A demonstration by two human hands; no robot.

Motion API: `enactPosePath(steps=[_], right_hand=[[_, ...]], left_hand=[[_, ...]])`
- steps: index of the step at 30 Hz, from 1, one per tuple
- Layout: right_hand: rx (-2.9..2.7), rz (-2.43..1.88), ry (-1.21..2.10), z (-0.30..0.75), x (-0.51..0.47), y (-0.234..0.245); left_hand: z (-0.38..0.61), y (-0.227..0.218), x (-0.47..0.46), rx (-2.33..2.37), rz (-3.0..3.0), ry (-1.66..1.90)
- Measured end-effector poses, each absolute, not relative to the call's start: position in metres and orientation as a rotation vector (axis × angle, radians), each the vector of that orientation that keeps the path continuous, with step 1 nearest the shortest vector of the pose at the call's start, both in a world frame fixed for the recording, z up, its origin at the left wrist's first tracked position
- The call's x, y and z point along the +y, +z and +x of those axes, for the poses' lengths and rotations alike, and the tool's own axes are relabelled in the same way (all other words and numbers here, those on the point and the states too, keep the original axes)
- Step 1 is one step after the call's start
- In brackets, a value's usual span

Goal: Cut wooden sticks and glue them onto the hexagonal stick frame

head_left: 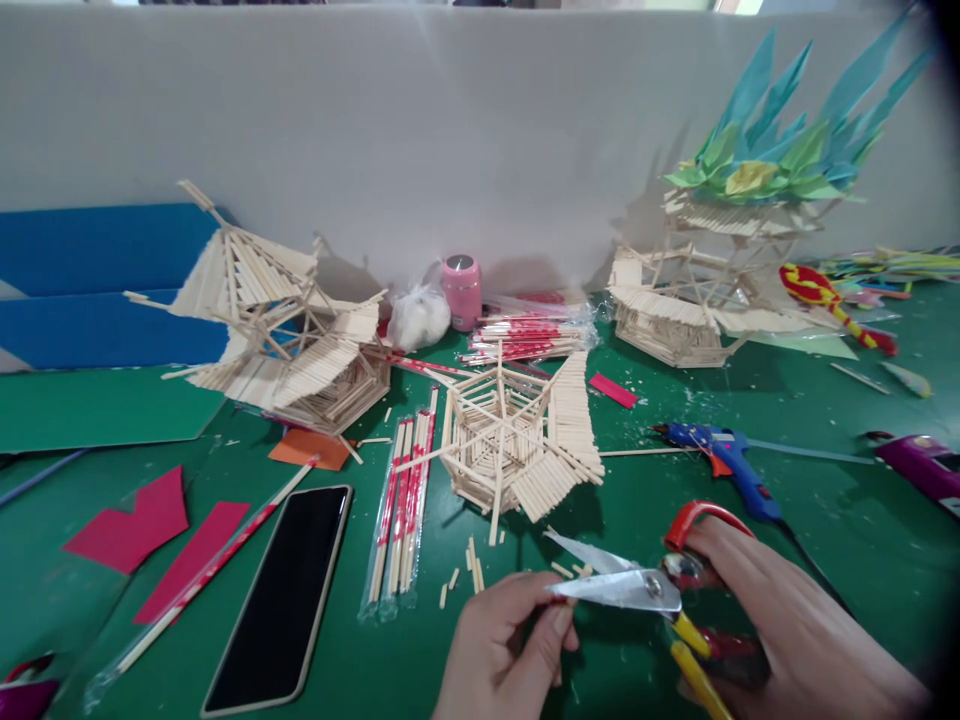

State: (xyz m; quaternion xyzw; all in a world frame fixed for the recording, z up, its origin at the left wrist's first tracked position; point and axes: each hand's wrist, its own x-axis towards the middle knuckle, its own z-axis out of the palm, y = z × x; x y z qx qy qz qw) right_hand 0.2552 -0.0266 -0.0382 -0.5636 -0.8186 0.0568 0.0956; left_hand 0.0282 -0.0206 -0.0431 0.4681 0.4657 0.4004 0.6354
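My right hand (pixel 787 630) grips red-and-yellow-handled scissors (pixel 637 580), their blades parted and pointing left. My left hand (pixel 502 650) is pinched closed just under the blade tips, apparently holding a thin wooden stick that I can barely see. Short cut stick pieces (pixel 469 570) lie on the green table in front of both hands. A half-built hexagonal stick model (pixel 517 440) stands just beyond them.
A black phone (pixel 285 595) lies at the left, beside packs of chopsticks (pixel 401 510). A blue glue gun (pixel 724 465) rests to the right. Two finished stick houses (pixel 285 330) (pixel 697 300), a pink jar (pixel 462 290), red paper scraps (pixel 131 525) and a grey wall surround them.
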Motion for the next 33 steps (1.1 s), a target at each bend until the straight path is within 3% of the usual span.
enactPosePath(steps=[18,26,33], right_hand=[[-2.445,-1.655,0.126,0.255,-0.025,-0.037],[-2.4,-1.706,0.499,0.251,-0.022,-0.026],[-2.415,-1.694,0.532,0.252,-0.021,-0.03]], left_hand=[[0.027,-0.047,-0.021,1.07,1.071,0.94],[0.023,-0.043,-0.018,1.109,1.216,0.916],[0.021,-0.041,-0.014,1.1,1.406,0.952]])
